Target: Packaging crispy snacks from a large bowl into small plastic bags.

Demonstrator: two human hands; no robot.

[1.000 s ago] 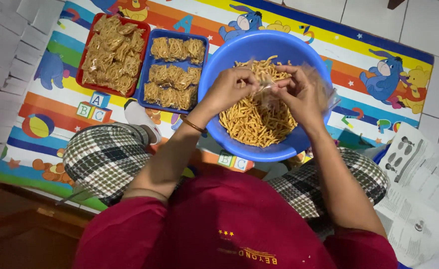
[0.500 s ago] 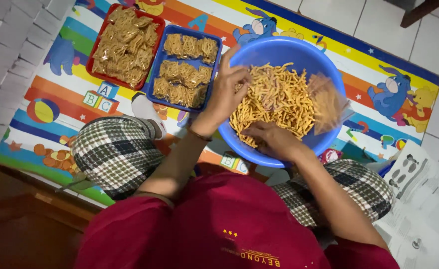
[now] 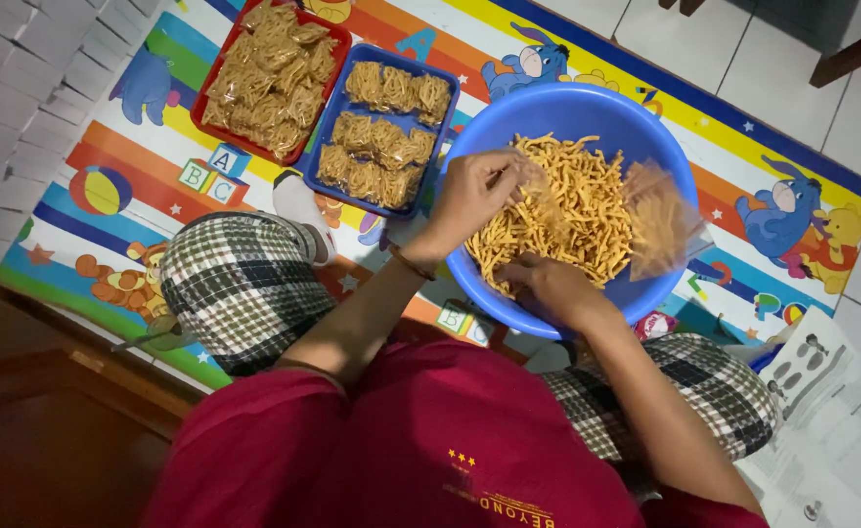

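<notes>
Blue basin (image 3: 469, 147): left hand (image 3: 474, 191) and right hand (image 3: 548, 284) apart, pinching noodle sticks (image 3: 577, 210); brittle sticks may snap or spill.

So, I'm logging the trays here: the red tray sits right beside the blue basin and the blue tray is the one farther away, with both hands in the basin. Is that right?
Not quite: the trays are swapped. In the head view the blue tray sits beside the blue basin, and the red tray is farther away. Both the left hand and right hand are in the basin, among the snack sticks.
</notes>
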